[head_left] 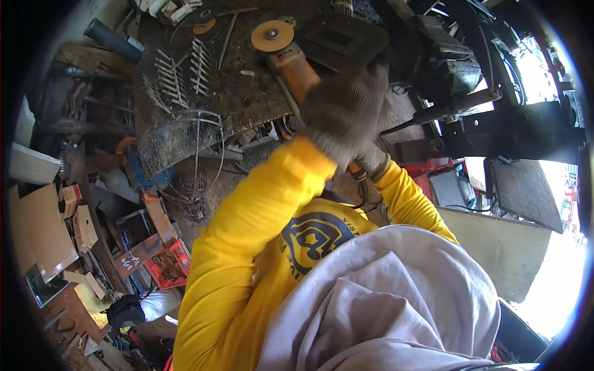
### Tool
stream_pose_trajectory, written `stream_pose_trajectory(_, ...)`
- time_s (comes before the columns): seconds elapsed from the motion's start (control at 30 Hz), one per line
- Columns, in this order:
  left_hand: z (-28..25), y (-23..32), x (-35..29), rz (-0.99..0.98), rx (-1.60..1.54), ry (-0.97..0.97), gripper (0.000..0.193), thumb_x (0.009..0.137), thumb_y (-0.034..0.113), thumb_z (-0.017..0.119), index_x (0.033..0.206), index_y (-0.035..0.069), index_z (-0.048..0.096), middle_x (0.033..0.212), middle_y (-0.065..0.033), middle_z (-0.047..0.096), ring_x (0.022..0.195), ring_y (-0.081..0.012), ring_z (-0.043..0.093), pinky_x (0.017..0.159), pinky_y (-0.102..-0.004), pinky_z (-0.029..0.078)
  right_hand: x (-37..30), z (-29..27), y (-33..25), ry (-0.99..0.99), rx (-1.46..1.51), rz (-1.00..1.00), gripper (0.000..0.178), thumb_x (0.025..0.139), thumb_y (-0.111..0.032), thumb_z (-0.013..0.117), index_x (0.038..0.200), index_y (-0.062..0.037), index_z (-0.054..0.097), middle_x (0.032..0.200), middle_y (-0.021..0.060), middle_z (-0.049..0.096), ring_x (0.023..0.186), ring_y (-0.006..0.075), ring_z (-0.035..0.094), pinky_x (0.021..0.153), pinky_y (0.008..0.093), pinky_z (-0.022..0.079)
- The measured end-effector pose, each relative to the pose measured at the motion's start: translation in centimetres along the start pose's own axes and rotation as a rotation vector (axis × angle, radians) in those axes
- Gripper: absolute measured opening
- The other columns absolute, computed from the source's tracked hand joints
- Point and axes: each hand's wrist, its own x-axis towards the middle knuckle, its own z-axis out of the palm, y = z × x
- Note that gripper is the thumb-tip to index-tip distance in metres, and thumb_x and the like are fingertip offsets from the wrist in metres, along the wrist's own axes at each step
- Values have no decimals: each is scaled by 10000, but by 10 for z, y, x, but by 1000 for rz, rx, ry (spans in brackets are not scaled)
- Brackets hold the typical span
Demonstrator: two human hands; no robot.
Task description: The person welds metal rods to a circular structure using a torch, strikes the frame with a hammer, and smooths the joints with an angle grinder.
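Observation:
An angle grinder point(297, 75) with an orange body lies over the near right part of a dark workbench. Its round tan disc point(272, 35) faces up at the far end. My left hand point(346, 111), in a grey-brown knit glove, is closed over the middle of the body and slightly blurred. Behind it, my gloved right hand point(374, 162) is mostly hidden; it closes near the grinder's rear end, where a dark cord hangs down. A dark flat plate with a rectangular opening point(344, 42) lies just right of the disc.
Spiked metal strips point(200, 68) and a loose disc point(204, 28) lie on the workbench point(247, 93). A wire frame point(198, 142) stands at its near left edge. Dark machinery point(507, 133) rises at right. Cardboard pieces point(46, 229) and a red crate point(167, 266) crowd the left.

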Motion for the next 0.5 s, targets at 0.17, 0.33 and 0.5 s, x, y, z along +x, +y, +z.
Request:
stream_pose_trajectory(0.17, 72, -44, 82, -266, 514, -279, 423, 871, 197, 664, 1261, 70, 559, 1120, -217, 658, 948, -395, 705, 728, -522, 587, 6, 18, -20, -78, 44, 136, 506, 799, -177, 712, 1268, -43, 576, 852, 43, 627, 678, 135, 612, 586, 286, 515)
stream_pose_trajectory(0.33, 101, -46, 91, -290, 516, -206, 327, 875, 165, 637, 1179, 47, 614, 1083, -233, 666, 938, -384, 704, 725, -521, 585, 8, 13, -20, -69, 42, 91, 500, 795, -182, 705, 1258, -45, 574, 830, 38, 625, 637, 135, 600, 557, 286, 503)
stream_pose_trajectory(0.5, 66, -29, 120, -186, 575, -165, 416, 905, 129, 586, 1285, 11, 466, 1087, -257, 678, 998, -406, 702, 815, -512, 582, 13, 3, -21, -93, 41, 84, 394, 789, -189, 708, 1133, -35, 591, 794, 45, 621, 630, 143, 605, 551, 297, 500)
